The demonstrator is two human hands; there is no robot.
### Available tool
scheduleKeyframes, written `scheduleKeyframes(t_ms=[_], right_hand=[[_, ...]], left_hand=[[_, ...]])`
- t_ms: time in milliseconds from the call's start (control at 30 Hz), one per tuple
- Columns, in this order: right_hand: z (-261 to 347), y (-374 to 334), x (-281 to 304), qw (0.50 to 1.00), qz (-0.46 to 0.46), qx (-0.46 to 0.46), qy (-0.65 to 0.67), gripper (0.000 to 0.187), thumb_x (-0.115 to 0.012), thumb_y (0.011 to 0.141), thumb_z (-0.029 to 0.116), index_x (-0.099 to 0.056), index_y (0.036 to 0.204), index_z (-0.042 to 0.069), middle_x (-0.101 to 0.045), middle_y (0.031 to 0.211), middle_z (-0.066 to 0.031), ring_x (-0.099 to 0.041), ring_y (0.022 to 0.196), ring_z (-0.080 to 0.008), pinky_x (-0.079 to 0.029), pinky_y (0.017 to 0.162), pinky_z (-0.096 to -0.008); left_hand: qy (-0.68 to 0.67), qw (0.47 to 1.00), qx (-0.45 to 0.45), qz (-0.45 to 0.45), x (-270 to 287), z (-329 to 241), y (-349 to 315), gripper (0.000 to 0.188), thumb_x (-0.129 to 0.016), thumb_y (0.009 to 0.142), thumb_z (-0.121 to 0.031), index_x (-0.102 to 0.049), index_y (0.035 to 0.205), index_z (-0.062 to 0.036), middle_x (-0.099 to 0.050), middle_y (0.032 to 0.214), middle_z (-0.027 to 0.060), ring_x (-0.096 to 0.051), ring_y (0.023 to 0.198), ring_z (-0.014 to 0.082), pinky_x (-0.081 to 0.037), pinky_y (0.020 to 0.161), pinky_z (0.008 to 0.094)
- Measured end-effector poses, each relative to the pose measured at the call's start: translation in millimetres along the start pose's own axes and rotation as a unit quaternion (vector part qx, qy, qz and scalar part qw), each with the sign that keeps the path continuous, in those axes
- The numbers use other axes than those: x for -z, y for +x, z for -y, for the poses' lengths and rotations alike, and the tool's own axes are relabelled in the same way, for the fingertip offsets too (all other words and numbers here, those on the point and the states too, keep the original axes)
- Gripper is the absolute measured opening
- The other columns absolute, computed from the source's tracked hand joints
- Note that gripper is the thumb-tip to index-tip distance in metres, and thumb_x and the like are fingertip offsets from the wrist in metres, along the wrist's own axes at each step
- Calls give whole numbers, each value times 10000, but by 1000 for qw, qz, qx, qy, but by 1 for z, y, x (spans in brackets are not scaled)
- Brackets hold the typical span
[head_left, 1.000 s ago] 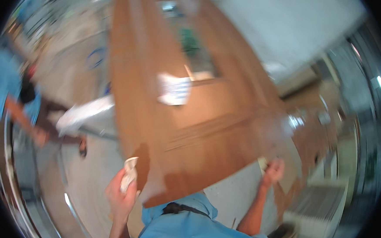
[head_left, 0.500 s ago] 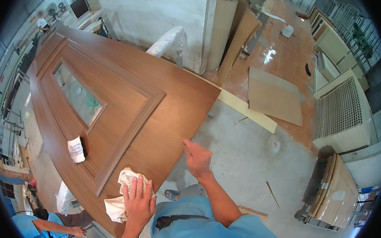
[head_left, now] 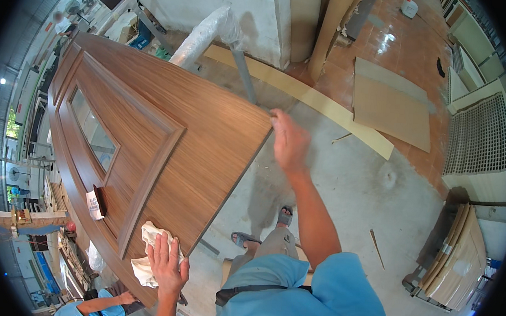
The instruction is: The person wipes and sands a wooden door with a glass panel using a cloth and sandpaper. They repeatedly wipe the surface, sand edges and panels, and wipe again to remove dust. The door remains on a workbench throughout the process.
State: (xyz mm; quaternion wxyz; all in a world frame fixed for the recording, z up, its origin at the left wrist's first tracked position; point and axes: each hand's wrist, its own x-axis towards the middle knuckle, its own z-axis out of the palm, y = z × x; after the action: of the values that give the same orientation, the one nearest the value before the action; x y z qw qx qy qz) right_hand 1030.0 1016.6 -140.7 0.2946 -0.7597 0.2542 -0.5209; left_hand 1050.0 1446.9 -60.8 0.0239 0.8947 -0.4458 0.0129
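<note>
A brown wood-grain door panel (head_left: 207,149) lies raised before me, with moulded frames and a narrow glass pane (head_left: 92,128). My left hand (head_left: 166,263) lies flat with fingers stretched out on a crumpled white cloth (head_left: 144,272) near the panel's near end. At the far right corner of the panel, my right hand (head_left: 290,138) is closed, its fingertips against the edge. Whatever it pinches there is hidden by the fingers. A folded piece of sandpaper (head_left: 93,205), white printed backing and dark inside, rests on the panel left of the moulding.
Under the far side stands a support wrapped in clear plastic (head_left: 199,36). Cardboard sheets (head_left: 392,108) and a pale yellow strip (head_left: 325,107) lie on the floor. Flat cartons (head_left: 452,257) lean at right. Another person's arm (head_left: 105,304) shows at lower left.
My right hand has moved along the panel's end edge, away from me, to the far corner. My left hand stays flat on the cloth. The whole view has shifted.
</note>
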Motion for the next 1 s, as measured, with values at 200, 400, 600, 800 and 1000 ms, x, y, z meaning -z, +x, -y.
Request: scheduleKeyframes(t_ms=[200,400,600,800,1000], right_hand=[[0,6,4,998,14,57,-19,155,-656,933,103,-706,1078,87,-627,731,-64,-596,593,-276,-449,519,-375],[57,-67,3,991,89,102,-13,236,-663,848,44,-723,1068,105,-542,661,-45,-542,541,-235,-415,491,-371],[121,-167,9,950,260,155,73,231,-634,829,107,-734,1037,108,-527,658,-50,-528,551,-242,-403,498,-408],[-8,-80,14,977,144,98,121,333,-455,1052,88,-593,1309,-73,-659,1246,-243,-639,1149,-369,-512,994,-436],[-13,-18,-25,937,-5,278,-210,348,-567,1038,348,-690,1189,59,-719,1066,-162,-704,905,-322,-575,729,-447]], left_hand=[[5,1000,1,-1,2,0,3,576,-656,877,-270,-566,1401,-49,-479,1520,241,-418,1436,430,-243,1182,596],[1,1000,26,3,4,-4,3,556,-660,883,-275,-589,1389,-55,-495,1513,230,-435,1431,413,-261,1179,579],[-23,995,-13,-97,6,-1,2,613,-692,874,-368,-610,1383,-37,-491,1516,236,-474,1392,424,-362,1128,552],[17,973,128,-190,5,-6,-30,515,-741,804,-274,-649,1269,-72,-577,1380,167,-556,1283,319,-426,1057,482],[-24,909,312,-275,12,31,-67,450,-717,821,-252,-644,1230,-80,-577,1339,140,-565,1220,295,-428,1008,458]])
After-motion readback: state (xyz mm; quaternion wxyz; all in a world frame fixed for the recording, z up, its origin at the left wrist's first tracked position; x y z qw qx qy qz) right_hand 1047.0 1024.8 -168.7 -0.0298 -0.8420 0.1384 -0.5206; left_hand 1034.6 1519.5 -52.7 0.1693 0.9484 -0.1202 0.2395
